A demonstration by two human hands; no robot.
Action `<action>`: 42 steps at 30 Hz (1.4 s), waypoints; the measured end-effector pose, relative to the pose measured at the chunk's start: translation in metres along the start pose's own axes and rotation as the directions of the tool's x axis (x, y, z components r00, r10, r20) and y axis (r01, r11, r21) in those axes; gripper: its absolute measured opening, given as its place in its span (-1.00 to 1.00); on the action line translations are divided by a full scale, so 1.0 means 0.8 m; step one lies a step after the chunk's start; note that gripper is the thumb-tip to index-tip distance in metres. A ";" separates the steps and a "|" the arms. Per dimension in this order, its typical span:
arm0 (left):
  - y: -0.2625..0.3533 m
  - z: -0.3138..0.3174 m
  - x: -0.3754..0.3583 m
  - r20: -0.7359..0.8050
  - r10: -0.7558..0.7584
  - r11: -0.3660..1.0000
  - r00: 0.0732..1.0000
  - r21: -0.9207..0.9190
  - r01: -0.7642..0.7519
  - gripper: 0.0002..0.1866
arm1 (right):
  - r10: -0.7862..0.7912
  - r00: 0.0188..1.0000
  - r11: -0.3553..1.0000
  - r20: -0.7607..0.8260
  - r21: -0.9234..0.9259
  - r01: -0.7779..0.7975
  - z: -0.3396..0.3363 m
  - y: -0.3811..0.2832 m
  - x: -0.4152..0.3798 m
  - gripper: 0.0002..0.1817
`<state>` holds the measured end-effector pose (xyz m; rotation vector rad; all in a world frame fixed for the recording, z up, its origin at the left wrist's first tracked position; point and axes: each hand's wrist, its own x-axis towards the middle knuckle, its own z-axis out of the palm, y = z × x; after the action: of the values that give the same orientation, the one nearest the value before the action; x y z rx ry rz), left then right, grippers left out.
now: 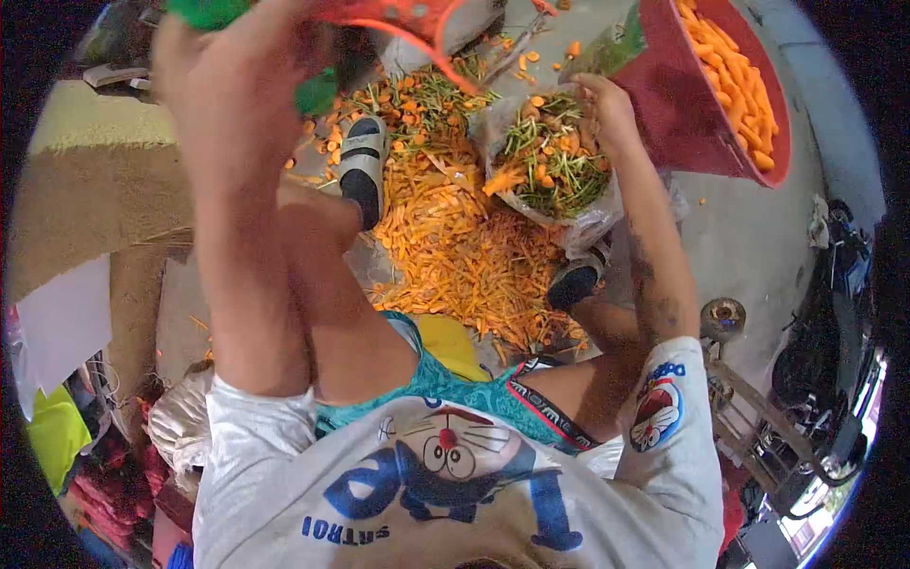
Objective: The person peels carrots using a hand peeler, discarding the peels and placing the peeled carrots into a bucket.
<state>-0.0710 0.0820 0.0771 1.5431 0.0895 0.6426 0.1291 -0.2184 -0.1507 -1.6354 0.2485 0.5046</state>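
Note:
My left hand (242,71) is raised at the upper left, large and blurred. Its fingers reach the top edge beside an orange-red plastic basket (403,24), and their grip is not clear. Green plastic (318,92) shows behind it. My right hand (607,109) is closed at the right rim of a clear plastic bag (590,226). The bag holds green stems and orange carrot ends (555,156). Between my feet lies a wide heap of orange peelings (455,256), with more carrot ends and green stems (412,104) beyond it.
A red tub (678,104) of peeled carrots (730,76) leans at the upper right. My sandalled feet (363,166) flank the peelings. A metal frame with a wheel (723,320) stands at the right. Cloths and sacks (180,422) lie at the lower left.

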 end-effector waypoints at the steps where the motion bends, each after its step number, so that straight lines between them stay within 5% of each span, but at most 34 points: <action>1: -0.016 -0.034 0.006 0.036 -0.001 1.000 0.999 -0.005 0.002 -0.80 | -0.153 0.988 0.983 0.011 -0.105 0.154 -0.002 0.016 0.034 -0.76; 3: -0.049 -0.105 0.018 0.109 -0.004 1.000 0.994 -0.022 0.007 -0.72 | -0.177 0.983 0.970 -0.036 -0.174 0.169 0.002 0.023 0.095 -0.70; 7: -0.065 -0.110 0.012 -0.137 0.065 0.916 0.988 0.402 -0.005 -0.51 | -0.356 0.934 0.814 -0.029 -0.501 0.295 0.002 0.052 0.239 -0.61; 9: -0.079 -0.126 0.023 -0.181 0.098 0.840 0.979 0.543 0.017 -0.51 | -0.465 0.880 0.431 0.096 -0.844 0.320 0.008 0.062 0.303 -0.59; 10: -0.083 -0.136 0.025 -0.201 0.115 0.796 0.973 0.605 0.031 -0.50 | -0.456 0.884 0.431 0.102 -0.844 0.319 0.009 0.066 0.339 -0.59; 12: -0.087 -0.158 0.026 -0.240 0.132 0.704 0.962 0.706 0.080 -0.50 | -0.187 0.958 0.267 0.217 -0.927 0.262 0.006 0.078 0.411 -0.55; 14: -0.085 -0.172 0.024 -0.272 0.136 0.630 0.953 0.765 0.129 -0.50 | -0.323 0.935 0.163 0.149 -0.964 0.210 -0.009 0.112 0.489 -0.58; 19: -0.095 -0.187 0.018 -0.336 0.130 0.513 0.933 0.828 0.227 -0.50 | -0.206 0.942 -0.089 0.264 -0.964 0.251 -0.089 0.147 0.658 -0.72; 21: -0.096 -0.193 0.017 -0.362 0.124 0.480 0.924 0.837 0.264 -0.50 | -0.070 0.871 -0.195 0.486 -0.863 0.465 -0.134 0.179 0.742 -0.77; 22: -0.097 -0.195 0.015 -0.373 0.121 0.468 0.920 0.838 0.279 -0.50 | 0.047 0.729 -0.311 0.683 -0.683 0.660 -0.151 0.194 0.782 -0.80; 23: -0.096 -0.196 0.015 -0.383 0.118 0.452 0.916 0.842 0.294 -0.50 | -0.095 0.929 0.230 0.359 -0.900 0.371 -0.134 0.200 0.746 -0.81; 25: -0.096 -0.198 0.014 -0.400 0.116 0.429 0.909 0.846 0.317 -0.50 | 0.006 0.999 0.711 -0.035 -0.702 -0.029 -0.107 0.177 0.719 -0.82; 29: -0.096 -0.199 0.016 -0.415 0.105 0.401 0.904 0.849 0.344 -0.49 | -0.107 0.975 0.018 0.192 -0.981 0.195 -0.089 0.192 0.699 -0.76; 33: -0.090 -0.203 0.014 -0.428 0.116 0.397 0.896 0.847 0.354 -0.49 | -0.048 0.962 -0.307 0.268 -0.921 0.241 -0.050 0.188 0.655 -0.66; 35: -0.089 -0.204 0.015 -0.428 0.120 0.393 0.896 0.849 0.353 -0.49 | -0.120 0.944 -0.246 0.307 -0.931 0.271 -0.029 0.186 0.629 -0.61; 38: -0.086 -0.205 0.015 -0.425 0.115 0.389 0.898 0.851 0.353 -0.49 | -0.384 0.801 0.170 0.459 -0.818 0.550 0.007 0.188 0.571 -0.52; 39: -0.085 -0.205 0.015 -0.424 0.119 0.387 0.898 0.852 0.351 -0.49 | -0.384 0.801 0.169 0.460 -0.817 0.551 0.026 0.179 0.549 -0.52; 41: -0.088 -0.201 0.017 -0.413 0.118 0.393 0.903 0.854 0.339 -0.48 | 0.012 0.663 0.052 0.748 -0.663 0.747 0.052 0.155 0.520 -0.48; 42: -0.096 -0.197 0.020 -0.403 0.118 0.398 0.908 0.857 0.328 -0.48 | 0.012 0.659 0.050 0.752 -0.659 0.750 0.052 0.158 0.523 -0.48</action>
<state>-0.1025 0.2379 0.0006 2.4269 1.0429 0.8650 0.4326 -0.1401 -0.4577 -2.5452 -1.4024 0.7549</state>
